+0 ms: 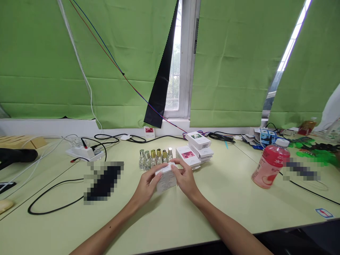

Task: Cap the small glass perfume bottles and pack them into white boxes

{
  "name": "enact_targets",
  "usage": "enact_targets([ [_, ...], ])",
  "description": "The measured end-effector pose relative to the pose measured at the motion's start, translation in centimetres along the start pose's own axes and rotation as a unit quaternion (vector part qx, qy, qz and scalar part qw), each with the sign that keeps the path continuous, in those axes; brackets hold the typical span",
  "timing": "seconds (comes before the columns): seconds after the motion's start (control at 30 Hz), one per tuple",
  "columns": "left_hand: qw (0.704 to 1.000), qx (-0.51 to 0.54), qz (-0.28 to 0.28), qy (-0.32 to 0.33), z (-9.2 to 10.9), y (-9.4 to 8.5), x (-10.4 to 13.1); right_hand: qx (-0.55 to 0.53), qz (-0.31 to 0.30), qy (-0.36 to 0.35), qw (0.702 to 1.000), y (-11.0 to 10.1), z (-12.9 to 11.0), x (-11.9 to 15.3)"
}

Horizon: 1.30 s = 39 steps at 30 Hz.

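A small white box (166,180) with printed text is held up over the table between both hands. My left hand (149,180) grips its left side, thumb on the near face. My right hand (183,177) closes on its right side and top edge. Just behind the box stands a row of several small glass bottles (153,159) with silver and gold caps, partly hidden by the fingers. To the right of them lie stacked white boxes (188,158), one with a red flower picture and one on top (198,140) with a white flower picture.
A pink drink bottle (270,164) stands at the right. On the left are a power strip (84,152), black cables and a blurred dark object (105,182). Another small box (149,132) leans at the back wall. The table's front edge (287,230) shows below.
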State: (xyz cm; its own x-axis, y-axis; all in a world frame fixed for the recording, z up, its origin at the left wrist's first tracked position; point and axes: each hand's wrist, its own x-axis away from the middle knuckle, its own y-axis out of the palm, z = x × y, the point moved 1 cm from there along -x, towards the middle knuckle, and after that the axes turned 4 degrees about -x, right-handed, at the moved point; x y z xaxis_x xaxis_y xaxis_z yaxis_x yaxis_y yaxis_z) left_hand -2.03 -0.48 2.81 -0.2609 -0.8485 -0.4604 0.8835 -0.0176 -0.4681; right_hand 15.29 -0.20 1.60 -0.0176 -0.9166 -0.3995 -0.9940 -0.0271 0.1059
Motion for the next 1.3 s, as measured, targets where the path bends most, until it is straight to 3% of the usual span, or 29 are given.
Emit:
enact_targets([
  [0.33, 0.990, -0.108, -0.006, 0.090, 0.2, 0.0, 0.4, 0.009, 0.008, -0.004, 1.000, 0.1, -0.2, 0.0],
  [0.6, 0.988, -0.116, -0.008, 0.105, 0.7, -0.2, 0.7, -0.010, 0.021, -0.004, 1.000, 0.0, 0.3, 0.0],
  [1.03, 0.997, -0.021, -0.068, 0.037, 0.2, 0.2, 0.8, -0.013, 0.019, -0.007, 1.000, 0.0, 0.6, -0.2],
  [1.3, 0.994, -0.041, -0.102, 0.007, -0.5, 0.8, 0.8, 0.025, 0.010, -0.018, 0.999, 0.0, -0.2, 0.1],
])
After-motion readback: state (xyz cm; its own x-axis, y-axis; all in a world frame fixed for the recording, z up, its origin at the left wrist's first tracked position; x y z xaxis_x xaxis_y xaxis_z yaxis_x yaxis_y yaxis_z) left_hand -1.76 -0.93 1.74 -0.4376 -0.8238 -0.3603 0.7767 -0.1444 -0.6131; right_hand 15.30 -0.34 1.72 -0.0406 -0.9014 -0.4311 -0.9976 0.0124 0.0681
